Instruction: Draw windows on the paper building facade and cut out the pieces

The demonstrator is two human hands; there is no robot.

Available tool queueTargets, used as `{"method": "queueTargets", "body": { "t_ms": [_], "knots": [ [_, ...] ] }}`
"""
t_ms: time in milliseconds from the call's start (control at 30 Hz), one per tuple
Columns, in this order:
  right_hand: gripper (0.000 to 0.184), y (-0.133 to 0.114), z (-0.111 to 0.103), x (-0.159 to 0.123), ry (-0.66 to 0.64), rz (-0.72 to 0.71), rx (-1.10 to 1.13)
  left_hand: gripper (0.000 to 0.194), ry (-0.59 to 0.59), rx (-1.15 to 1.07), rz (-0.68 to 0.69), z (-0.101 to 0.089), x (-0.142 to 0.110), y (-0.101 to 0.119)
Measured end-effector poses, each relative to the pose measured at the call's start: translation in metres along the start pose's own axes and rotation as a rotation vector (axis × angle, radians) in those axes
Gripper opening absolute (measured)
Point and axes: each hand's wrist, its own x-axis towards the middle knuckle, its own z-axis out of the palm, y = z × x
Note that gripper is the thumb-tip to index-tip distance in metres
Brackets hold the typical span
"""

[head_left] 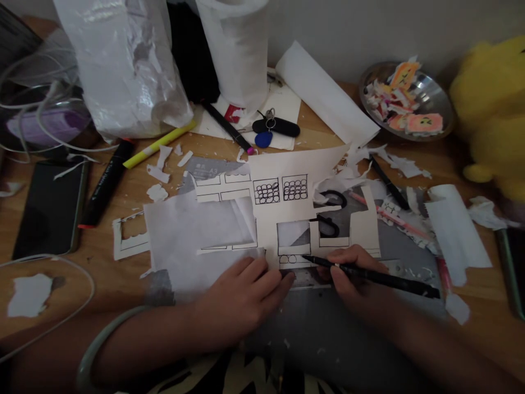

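In the head view, my right hand (355,273) is closed around a slim black pen (369,273). The pen's tip touches the lower edge of a white paper cutout (266,230), just right of small drawn circles. Window-like openings are cut in this sheet, and two drawn boxes above are filled with rows of circles. My left hand (250,287) lies on the sheet's lower edge, its fingers bent and holding nothing. Under the paper is a grey cutting mat (311,323). Black scissor handles (328,224) show through and beside the right-hand openings.
Paper scraps surround the mat. At left lie a phone (49,205), a black marker (106,183) and a yellow marker (159,143). Behind stand a plastic-wrapped pack (127,71) and a white roll (241,54). A metal bowl (441,104) holds orange cutouts, beside a yellow plush (492,109).
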Motion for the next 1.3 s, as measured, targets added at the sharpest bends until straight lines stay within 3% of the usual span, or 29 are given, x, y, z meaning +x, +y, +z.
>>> {"method": "queueTargets", "body": {
  "t_ms": [1300],
  "knots": [
    [0.004,-0.0033,0.0004,0.0019,-0.108,-0.008,0.044,0.035,0.039,0.012,-0.001,0.0029,-0.0005,0.0001]
  ]
}}
